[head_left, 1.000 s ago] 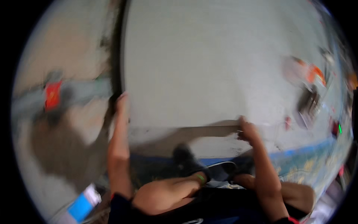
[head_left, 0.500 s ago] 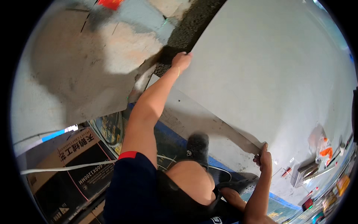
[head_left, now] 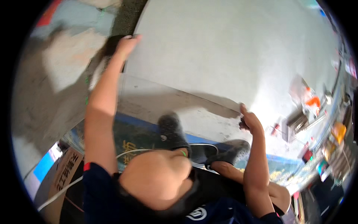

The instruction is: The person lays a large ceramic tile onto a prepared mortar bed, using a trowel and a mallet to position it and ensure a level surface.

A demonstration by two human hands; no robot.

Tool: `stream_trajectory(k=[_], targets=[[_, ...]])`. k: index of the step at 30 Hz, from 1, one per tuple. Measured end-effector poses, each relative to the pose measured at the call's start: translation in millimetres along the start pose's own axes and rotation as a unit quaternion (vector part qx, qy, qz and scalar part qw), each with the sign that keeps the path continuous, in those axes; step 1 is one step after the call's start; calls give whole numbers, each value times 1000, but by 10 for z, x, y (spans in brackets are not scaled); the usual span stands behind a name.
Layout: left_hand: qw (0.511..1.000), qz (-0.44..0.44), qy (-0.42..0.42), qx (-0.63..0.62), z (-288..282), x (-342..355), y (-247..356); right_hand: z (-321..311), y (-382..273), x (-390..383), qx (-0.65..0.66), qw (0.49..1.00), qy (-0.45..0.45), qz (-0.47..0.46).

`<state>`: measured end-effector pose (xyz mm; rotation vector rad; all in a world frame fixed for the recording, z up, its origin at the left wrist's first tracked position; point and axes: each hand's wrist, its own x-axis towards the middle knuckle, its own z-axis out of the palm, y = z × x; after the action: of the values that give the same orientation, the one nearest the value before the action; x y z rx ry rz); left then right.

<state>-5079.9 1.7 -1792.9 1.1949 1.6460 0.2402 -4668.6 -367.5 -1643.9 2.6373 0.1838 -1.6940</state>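
Panel [head_left: 209, 56], smooth grey; left fingers [head_left: 128, 37] and right fingers [head_left: 244, 124] part-curled at its straight edges, hold unclear

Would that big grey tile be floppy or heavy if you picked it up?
The large grey tile would probably stay stiff, since its near edge looks straight. It's likely heavy, being so broad. Its smooth-looking face might feel a bit slippery.

Left fingers [head_left: 130, 41], right fingers [head_left: 244, 124] at adjoining edges of grey slab [head_left: 209, 48].
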Motion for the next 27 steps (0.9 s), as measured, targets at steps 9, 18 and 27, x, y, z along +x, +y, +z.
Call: stream_trajectory(k=[9,18,27], targets=[[916,79,-52,391,1234,-398,803,-1335,470,428,-95,994,38,-38],[874,218,62,429,2073,-994,1972,-4980,1365,-171,-291,918,249,-103],[822,278,119,483,2947,-1687,2848,-6342,3955,-172,-241,827,507,-33]])
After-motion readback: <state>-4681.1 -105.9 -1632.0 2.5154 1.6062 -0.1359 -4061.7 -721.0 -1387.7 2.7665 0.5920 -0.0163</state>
